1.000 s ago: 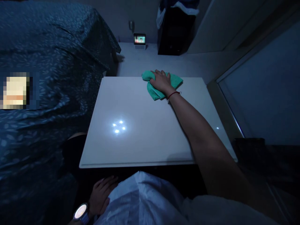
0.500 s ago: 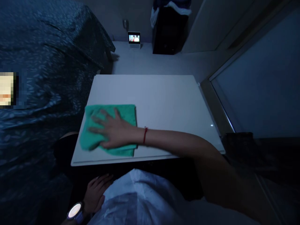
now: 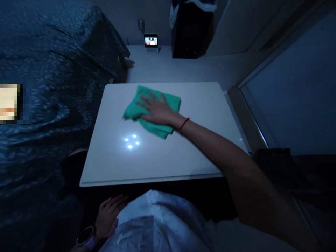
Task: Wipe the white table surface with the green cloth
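Note:
My right hand [image 3: 160, 111], with a red thread at the wrist, presses down on a green cloth [image 3: 172, 102] with its fingers spread out. The cloth lies at an angle on the far half of a white tabletop [image 3: 110, 157], its left corner bunched a little. Down at the lower left, my left hand [image 3: 107, 215] rests on my lap beside the pale shirt [image 3: 154, 220]. Its fingers are stretched out and it holds nothing. A watch [image 3: 86, 235] is on that wrist.
Left of the table stands a bed with a dark leaf-patterned cover [image 3: 60, 66]. On the floor beyond are a small lit screen [image 3: 151, 42] and a black cabinet [image 3: 193, 35] with cloth on top. A framed panel [image 3: 296, 94] is at the right.
My right hand and the green cloth have moved from the near left of the tabletop to its far middle, and the cloth has turned. My left hand stays on my lap.

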{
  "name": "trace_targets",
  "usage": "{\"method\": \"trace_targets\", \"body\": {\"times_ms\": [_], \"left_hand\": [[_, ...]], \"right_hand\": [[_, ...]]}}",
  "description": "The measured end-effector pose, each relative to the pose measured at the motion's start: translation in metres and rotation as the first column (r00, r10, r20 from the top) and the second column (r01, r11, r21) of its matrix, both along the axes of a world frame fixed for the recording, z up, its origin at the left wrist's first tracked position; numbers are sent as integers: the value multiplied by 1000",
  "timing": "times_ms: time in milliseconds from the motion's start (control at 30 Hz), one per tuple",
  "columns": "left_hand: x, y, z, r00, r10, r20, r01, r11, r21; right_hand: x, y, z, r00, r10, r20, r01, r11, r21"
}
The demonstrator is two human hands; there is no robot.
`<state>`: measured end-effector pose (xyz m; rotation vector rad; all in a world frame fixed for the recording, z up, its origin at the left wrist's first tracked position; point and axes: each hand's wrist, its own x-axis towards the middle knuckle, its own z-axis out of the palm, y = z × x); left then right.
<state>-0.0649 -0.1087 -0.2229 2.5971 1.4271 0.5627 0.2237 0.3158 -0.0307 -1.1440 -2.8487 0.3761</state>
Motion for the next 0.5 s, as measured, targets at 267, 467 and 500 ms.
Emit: {"method": "trace_targets", "body": {"times_ms": [267,467,500], "left_hand": [[1,4,3,1000,-25,-5,25,999,32],[1,7,2,999,-46,21,44,997,56],[1,7,2,999,-44,25,42,998,55]], "right_hand": [[116,90,1,788,-613,57,615,788,-16],[96,49,-7,815,-578,42,577,816,37],[85,33,-7,847,-529,56,527,849,40]]}}
